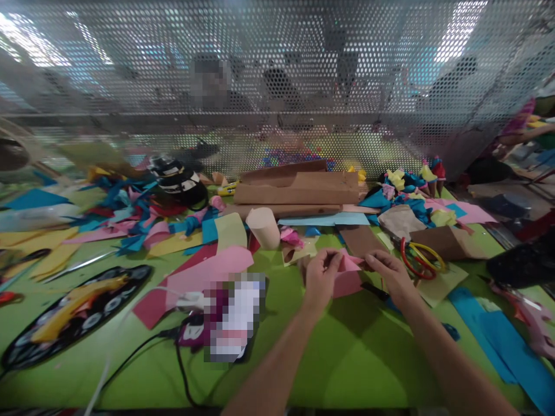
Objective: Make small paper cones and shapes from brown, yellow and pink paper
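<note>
Between my two hands, just above the green table (342, 352), is a small folded piece of pink paper (348, 263). My left hand (321, 276) pinches its left side between thumb and fingers. At its right tip, the thumb and fingertips of my right hand (389, 273) are closed on the paper. Another flat pink paper piece (347, 284) shows beneath the hands. A dark, narrow object (375, 290) lies partly under my right hand; its kind is unclear. Red (411, 263) and yellow rings (439, 260) lie just beyond my right hand.
Blue paper strips (498, 341) and a pink glue gun (531, 320) lie at right. Left are a blurred phone (237, 318), cables (178, 358) and a black oval tray (21, 346). Behind stand a pale roll (263, 229), brown paper (295, 193) and a perforated metal screen (277, 75).
</note>
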Available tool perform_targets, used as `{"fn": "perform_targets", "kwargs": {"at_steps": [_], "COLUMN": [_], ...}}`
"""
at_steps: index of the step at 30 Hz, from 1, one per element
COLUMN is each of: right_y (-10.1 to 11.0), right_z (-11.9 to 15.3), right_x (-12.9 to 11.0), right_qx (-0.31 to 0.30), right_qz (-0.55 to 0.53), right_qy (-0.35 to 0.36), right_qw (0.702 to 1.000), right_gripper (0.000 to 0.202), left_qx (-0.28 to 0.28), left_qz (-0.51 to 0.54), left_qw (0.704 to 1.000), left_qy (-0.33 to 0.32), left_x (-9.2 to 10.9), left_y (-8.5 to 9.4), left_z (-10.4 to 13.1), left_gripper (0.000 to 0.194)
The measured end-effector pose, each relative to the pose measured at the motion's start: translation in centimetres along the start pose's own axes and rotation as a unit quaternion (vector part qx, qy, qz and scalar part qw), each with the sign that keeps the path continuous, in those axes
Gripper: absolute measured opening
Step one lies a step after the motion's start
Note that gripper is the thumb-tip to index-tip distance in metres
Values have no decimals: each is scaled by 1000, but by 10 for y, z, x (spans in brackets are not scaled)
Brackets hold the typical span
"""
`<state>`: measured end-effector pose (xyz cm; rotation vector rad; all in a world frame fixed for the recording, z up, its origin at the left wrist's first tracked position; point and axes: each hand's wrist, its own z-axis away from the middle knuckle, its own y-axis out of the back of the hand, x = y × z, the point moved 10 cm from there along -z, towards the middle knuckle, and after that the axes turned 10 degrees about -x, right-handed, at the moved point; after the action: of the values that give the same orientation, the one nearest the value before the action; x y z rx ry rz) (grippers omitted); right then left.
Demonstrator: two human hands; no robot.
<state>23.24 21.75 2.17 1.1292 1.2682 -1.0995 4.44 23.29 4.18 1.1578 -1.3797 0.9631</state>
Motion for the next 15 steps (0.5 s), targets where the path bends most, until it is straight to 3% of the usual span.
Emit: {"fn": "perform_targets", "kwargs": {"at_steps": [4,10,15], "right_y": [-1,-1,1], "right_z": [1,1,3], "right_x": [-1,6,7], "right_qx": [3,5,27], "right_qz": [21,-28,-47], "right_qy": [6,11,18], "right_qw": [1000,1000,998], "right_gripper": [32,28,23], "left_qx": [-7,5,-16], "left_qz": [34,72,87], "left_qw": [999,995,993], "left_qy": [10,75,74], "left_x": [-6,-36,-35], "left_y": [-3,-1,-7], "left_z": [-2,-5,-4], "left_gripper": [20,23,26]}}
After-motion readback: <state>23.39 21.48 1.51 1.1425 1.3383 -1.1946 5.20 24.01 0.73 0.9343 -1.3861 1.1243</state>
